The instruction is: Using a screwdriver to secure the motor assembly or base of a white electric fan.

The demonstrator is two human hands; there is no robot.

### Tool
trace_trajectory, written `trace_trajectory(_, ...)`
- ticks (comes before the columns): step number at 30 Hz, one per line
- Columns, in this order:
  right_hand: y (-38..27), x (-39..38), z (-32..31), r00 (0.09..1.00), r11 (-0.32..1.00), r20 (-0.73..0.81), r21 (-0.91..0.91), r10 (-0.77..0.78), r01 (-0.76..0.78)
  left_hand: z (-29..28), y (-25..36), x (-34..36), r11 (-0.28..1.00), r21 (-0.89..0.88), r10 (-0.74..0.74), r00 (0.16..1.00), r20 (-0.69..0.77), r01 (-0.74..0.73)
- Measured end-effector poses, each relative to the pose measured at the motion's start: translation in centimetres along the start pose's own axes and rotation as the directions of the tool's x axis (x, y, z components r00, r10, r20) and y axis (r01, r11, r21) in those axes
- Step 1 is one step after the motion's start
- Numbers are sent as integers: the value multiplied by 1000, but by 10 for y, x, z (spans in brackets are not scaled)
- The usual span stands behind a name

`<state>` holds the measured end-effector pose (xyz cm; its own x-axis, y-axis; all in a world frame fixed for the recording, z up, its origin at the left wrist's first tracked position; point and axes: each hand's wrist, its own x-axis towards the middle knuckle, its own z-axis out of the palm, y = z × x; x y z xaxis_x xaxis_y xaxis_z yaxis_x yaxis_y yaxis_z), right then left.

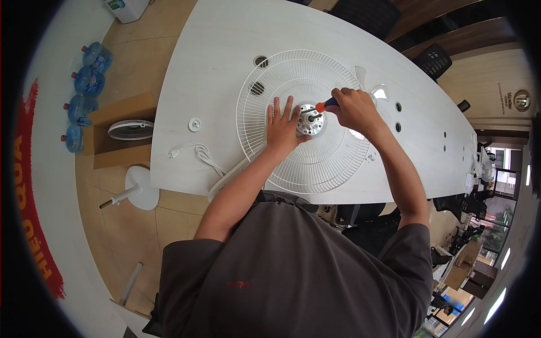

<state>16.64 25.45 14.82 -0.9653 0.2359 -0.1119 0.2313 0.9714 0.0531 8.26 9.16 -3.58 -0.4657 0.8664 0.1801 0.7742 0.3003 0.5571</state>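
Note:
A white wire fan guard point(256, 121) lies on the white table, with a silvery motor hub point(307, 127) and its shaft at the centre. My right hand point(356, 111) is closed round a screwdriver point(327, 105) with an orange and dark blue handle, whose shank slants down to the hub. My left hand point(282, 128) lies on the guard with its fingers spread, the thumb against the hub's near edge. A white power cord point(207, 159) with a plug and a small round white part point(195, 124) lie left of the guard. Clear fan blades point(380, 92) show past my right hand.
Small metal pieces point(371, 158) lie right of the guard on the table point(428, 152). On the floor at left stand an open cardboard box point(121, 110) with another guard point(131, 130) inside, a white fan stand base point(142, 188) and several blue water bottles point(88, 81). Black chairs point(433, 61) line the far side.

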Motion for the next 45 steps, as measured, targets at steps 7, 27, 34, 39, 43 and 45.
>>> trace_trajectory(7, -10, 6, 2, 965, 967, 63, -19, 253, -253, 0, 1, -2, 1000, -7, -5, 1000, -12, 5)
trace_trajectory(27, -11, 9, 4, 922, 936, 170, -12, 349, -352, 1, -1, -1, 999, -44, -4, 999, -36, 2)
trace_trajectory(34, 13, 1, 4, 998, 955, -49, 293, -29, 43, 2, 0, -2, 999, -38, 3, 999, -33, -4)
trace_trajectory(39, 11, 6, 6, 994, 968, -106, 244, -30, 55, 1, 1, -1, 999, -31, 8, 999, -31, -9)
trace_trajectory(43, -1, 13, 16, 984, 980, -37, 101, 177, -172, -1, 1, 0, 999, -37, -1, 1000, -23, 0)
trace_trajectory(45, -6, 15, 12, 965, 963, -59, 94, 257, -251, -1, 1, -1, 999, -33, -6, 1000, -19, 5)
